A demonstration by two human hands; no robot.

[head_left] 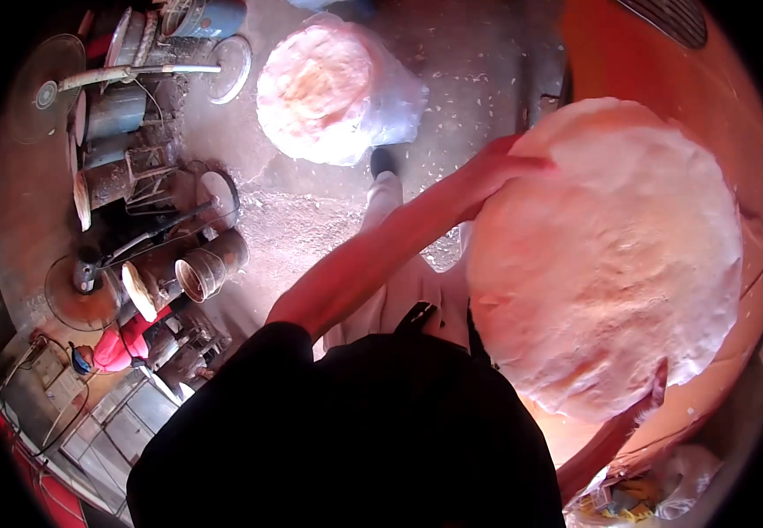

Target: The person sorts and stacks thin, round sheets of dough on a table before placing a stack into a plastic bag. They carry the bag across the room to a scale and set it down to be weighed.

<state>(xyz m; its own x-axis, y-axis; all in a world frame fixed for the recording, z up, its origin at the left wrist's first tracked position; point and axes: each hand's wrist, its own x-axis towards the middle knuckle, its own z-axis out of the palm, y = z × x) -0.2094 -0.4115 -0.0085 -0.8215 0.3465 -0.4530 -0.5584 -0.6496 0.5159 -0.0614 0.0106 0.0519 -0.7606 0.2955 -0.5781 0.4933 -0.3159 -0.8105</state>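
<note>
A stack of large, round, pale flatbreads [606,255] with wavy edges takes up the right side of the view, over an orange surface [716,106]. My left hand [509,172] grips its upper left edge, with a finger lying over the top. At the lower edge, my right hand [650,400] holds the stack from beneath, its fingertips showing at the rim. On the floor ahead stands a clear plastic bag [399,110] filled with similar pale rounds [315,84].
Fans [51,92], buckets [210,268] and drum-like containers crowd the left side. A person in a red top [121,343] is at the lower left. Pale crumbs dot the floor [469,88]. Plastic bags [689,480] lie at the lower right.
</note>
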